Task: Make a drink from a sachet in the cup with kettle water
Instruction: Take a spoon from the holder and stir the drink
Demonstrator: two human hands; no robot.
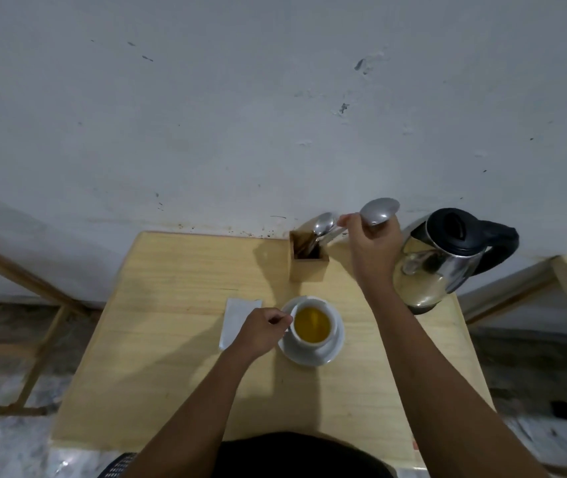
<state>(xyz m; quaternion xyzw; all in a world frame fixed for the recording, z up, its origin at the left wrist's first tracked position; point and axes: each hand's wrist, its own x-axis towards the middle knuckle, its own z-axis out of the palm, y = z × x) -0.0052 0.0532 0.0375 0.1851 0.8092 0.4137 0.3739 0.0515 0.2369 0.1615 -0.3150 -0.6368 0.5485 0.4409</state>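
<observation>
Right hand (pixel 373 243) clenched on spoon (pixel 378 211), bowl up, behind cup (pixel 312 324). Cup, full of amber drink, lies nearer, below. Left hand (pixel 263 331) pinches cup handle; sachet (pixel 237 319) left of cup.

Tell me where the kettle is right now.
In the head view the kettle stands at the table's far right corner by the wall, right of the wooden spoon holder and just beyond the right hand.

No readable text (labels or signs).
</observation>
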